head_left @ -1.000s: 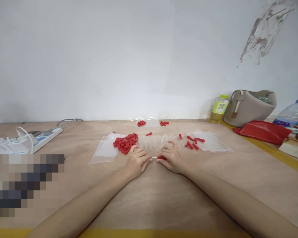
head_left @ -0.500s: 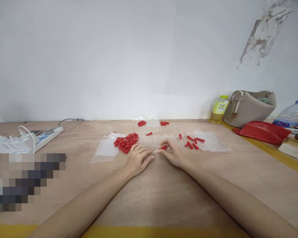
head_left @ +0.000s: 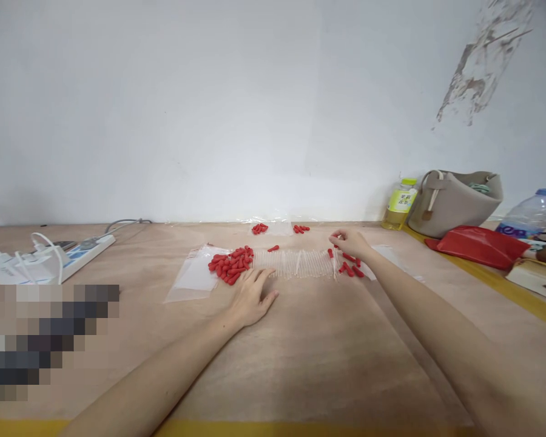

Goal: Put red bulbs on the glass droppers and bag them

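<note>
My left hand (head_left: pixel 253 297) lies on the table, thumb apart from the fingers and nothing held. Its fingertips are beside a heap of red rubber bulbs (head_left: pixel 230 264) and the left end of a row of thin clear glass tubes (head_left: pixel 295 263). At the right end of that row my right hand (head_left: pixel 351 244) is closed, thumb and finger pinched at the red bulb of a dropper (head_left: pixel 336 246), mostly hidden by the fingers. Just left of it lies another red-bulbed dropper (head_left: pixel 330 252). Several loose red bulbs (head_left: pixel 351 269) lie below the right wrist.
Clear plastic bags (head_left: pixel 193 276) lie under the heap and at right. More red bulbs (head_left: pixel 259 229) lie near the wall. A power strip (head_left: pixel 88 249) is at left. At right stand a drink bottle (head_left: pixel 400 205), a grey bag (head_left: pixel 459 206), a red pouch (head_left: pixel 480 246) and a water bottle (head_left: pixel 532 212).
My right hand has moved away from the left hand, right and farther back, carrying the red-bulbed dropper off the middle. The left hand has stayed nearly in place, its fingers now free of the glass tube.
</note>
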